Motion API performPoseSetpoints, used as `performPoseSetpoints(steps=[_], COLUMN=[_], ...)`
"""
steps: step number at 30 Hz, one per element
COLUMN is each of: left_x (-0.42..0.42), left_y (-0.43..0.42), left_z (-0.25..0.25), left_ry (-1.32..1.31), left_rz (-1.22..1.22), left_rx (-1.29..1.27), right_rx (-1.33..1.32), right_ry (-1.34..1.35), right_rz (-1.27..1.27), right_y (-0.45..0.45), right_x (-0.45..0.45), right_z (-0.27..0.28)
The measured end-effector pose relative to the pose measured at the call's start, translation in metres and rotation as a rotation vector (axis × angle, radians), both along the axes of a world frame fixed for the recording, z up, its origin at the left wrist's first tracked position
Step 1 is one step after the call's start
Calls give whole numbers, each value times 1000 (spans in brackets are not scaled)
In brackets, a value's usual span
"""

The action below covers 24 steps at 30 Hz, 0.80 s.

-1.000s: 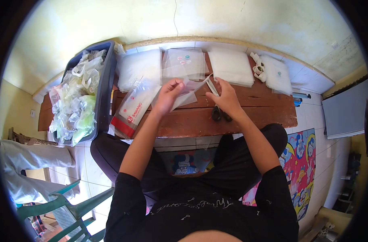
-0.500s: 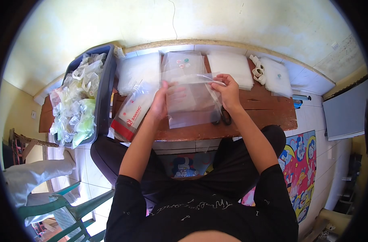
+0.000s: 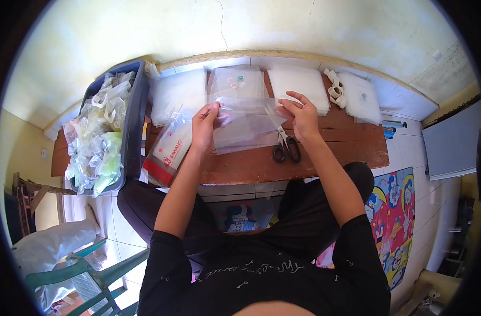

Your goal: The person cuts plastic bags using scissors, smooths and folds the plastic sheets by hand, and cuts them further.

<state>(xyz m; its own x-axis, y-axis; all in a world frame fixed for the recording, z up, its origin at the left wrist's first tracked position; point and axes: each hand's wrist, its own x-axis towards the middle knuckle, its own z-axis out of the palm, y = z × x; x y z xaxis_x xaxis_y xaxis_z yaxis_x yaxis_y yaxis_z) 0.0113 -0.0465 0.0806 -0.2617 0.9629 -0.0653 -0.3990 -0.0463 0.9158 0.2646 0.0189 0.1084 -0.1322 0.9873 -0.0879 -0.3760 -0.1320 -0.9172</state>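
A clear plastic bag (image 3: 243,104) is stretched flat between my two hands above the wooden table. Its left edge is pinched between the thumb and fingers of my left hand (image 3: 203,129). My right hand (image 3: 303,120) grips the right edge between thumb and forefinger, other fingers partly raised. Below the bag, on the tabletop, lies another clear plastic sheet or bag (image 3: 240,139). Black-handled scissors (image 3: 286,148) rest just below my right hand, their blades partly under the plastic. Left of my left hand is a clear packet with red "BAWANG" print (image 3: 169,152).
Stacks of clear bags (image 3: 180,95) (image 3: 298,87) (image 3: 360,100) line the back of the wooden table (image 3: 345,147). Small round stickers (image 3: 240,78) lie on a middle pile. A white strap roll (image 3: 336,94) sits between stacks. At left stands a dark bin (image 3: 137,100) full of plastic.
The bag has risen and been drawn flatter, with both hands slightly higher. My left hand's fingers have closed on its edge. The scissors are now largely uncovered.
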Motion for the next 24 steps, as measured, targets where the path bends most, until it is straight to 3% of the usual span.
performPoseSetpoints(steps=[8,16,24], left_x=[6,4,-3], left_y=[2,14,18], left_z=[8,22,26], left_ry=[-60,-185,-98], left_rz=[55,127,16], left_rx=[-21,-100,-233], right_rx=[20,58,55], right_ry=[28,-106,-164], right_rz=[-26,238,143], right_y=[0,-1,2], right_x=[6,4,10], right_z=[10,10,14])
